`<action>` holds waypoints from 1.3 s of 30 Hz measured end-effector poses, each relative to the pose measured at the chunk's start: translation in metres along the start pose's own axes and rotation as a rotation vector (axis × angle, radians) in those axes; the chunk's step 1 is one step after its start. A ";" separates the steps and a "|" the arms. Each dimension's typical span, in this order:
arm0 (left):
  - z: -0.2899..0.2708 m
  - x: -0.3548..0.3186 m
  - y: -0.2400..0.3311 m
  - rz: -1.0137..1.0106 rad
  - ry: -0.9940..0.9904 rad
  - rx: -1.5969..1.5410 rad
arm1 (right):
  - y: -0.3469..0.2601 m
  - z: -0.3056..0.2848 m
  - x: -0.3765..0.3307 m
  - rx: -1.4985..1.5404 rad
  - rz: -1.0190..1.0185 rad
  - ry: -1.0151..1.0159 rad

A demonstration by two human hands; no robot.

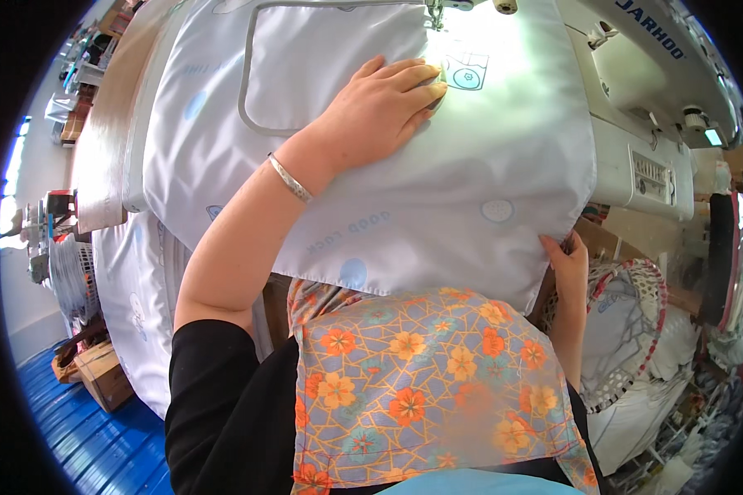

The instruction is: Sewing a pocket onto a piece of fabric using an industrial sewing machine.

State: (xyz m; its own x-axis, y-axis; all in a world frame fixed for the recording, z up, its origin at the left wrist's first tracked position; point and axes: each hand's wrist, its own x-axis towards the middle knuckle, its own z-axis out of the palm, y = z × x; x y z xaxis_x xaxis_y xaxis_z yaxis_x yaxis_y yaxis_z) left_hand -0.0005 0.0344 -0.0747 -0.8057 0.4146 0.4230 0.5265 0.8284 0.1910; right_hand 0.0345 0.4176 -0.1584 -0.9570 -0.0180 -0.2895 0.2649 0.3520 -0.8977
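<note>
A large pale lilac-white satin cloth [437, 186] with light blue printed motifs lies over the sewing machine's bed. It bears a rectangular patch [322, 74] edged with grey trim. My left hand [384, 111] rests flat on the cloth by the patch's right side, fingers stretched toward the lit area under the presser foot [436, 15]. Down at the cloth's near right corner, my right hand [568, 260] pinches the edge between thumb and fingers; part of those fingers is hidden.
The white machine head [669, 58] stands at the upper right, above a control panel [652, 175]. More cloth [132, 305] hangs at the left. A round basket with a red-and-white rim [662, 305] is at lower right; a cardboard box [107, 375] sits on the blue floor [82, 441].
</note>
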 end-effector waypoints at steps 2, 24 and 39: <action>0.001 -0.001 -0.002 -0.008 0.012 0.016 | -0.007 0.000 -0.002 -0.005 0.005 -0.011; 0.009 0.014 -0.020 -0.013 0.069 0.090 | 0.051 -0.026 -0.035 0.285 0.332 -0.035; 0.006 0.026 -0.029 -0.145 -0.058 0.100 | 0.013 0.051 -0.077 0.725 0.365 0.292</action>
State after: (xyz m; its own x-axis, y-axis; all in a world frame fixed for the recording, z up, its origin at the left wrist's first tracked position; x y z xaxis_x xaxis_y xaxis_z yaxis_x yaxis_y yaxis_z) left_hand -0.0386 0.0234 -0.0742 -0.8871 0.3065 0.3451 0.3764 0.9132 0.1564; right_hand 0.1172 0.3757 -0.1645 -0.7632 0.2561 -0.5932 0.4766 -0.3967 -0.7845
